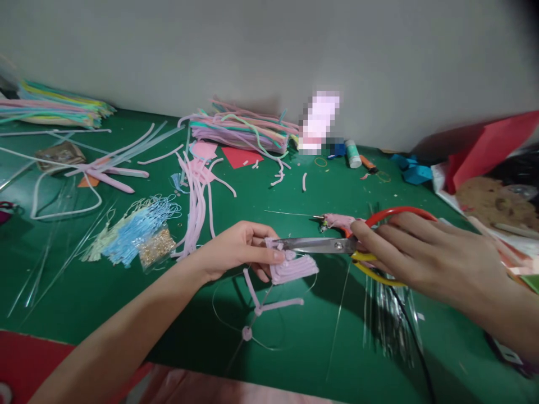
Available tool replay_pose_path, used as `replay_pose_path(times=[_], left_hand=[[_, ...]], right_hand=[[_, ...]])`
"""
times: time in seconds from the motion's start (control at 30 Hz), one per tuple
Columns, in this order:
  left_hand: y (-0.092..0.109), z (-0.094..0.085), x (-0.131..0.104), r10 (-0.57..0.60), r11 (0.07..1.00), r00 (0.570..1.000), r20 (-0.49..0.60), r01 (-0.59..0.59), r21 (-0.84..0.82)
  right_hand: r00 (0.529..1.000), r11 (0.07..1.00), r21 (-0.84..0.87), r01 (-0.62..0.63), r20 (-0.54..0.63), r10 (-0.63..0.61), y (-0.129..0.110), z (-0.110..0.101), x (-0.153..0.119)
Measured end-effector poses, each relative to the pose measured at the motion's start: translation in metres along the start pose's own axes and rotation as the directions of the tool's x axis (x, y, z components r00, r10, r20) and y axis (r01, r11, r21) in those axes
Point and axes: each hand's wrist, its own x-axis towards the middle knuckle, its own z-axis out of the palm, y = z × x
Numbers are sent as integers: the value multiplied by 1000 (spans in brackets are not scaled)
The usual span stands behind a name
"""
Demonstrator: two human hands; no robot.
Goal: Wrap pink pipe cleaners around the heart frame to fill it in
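Note:
Between the thumb and fingers of my left hand (248,247) is a pale lilac piece made of pipe cleaners (295,269), laid side by side in ridges. My right hand (412,252) grips a pair of scissors (328,245) by its red and yellow handles. The blades point left, and their tips reach the top of the lilac piece beside my left fingers; whether they touch it I cannot tell. Below my left hand, a thin wire carries short lilac pipe cleaner arms (278,304) and a small round lilac knot (247,334).
Behind the scissors lies a glue gun (337,220) with a pink-wrapped body. Lilac pipe cleaners (196,207), blue tassels (132,233) and a bag of gold beads (154,248) lie left. Wrapped clear sticks (391,320) and a black cord (415,342) are at right. Pipe cleaner bundles (244,132) line the wall.

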Motion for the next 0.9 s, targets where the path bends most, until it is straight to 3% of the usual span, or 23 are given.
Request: replay_pose_path(times=[0.13, 0.3, 0.43, 0.6, 0.73, 0.9], left_hand=[[1, -2, 0, 1, 1000, 1000, -21, 0, 20], [4, -5, -1, -13, 1000, 999, -35, 14, 24], [3, -11, -1, -22, 999, 999, -44, 23, 24], [1, -16, 0, -26, 1000, 999, -30, 27, 14], [0, -18, 1, -35, 999, 999, -13, 35, -14], [0, -19, 0, -38, 999, 999, 12, 39, -25]], right_hand=[[997, 993, -98, 64, 42, -60, 5, 0, 8], [992, 993, -55, 107, 79, -103, 5, 6, 16], [987, 996, 92, 11, 160, -26, 4, 14, 19], [995, 981, 190, -35, 99, 16, 3, 22, 16], [987, 924, 369, -99, 151, 45, 7, 23, 13], [981, 901, 410, -144, 178, 76, 10, 20, 11]])
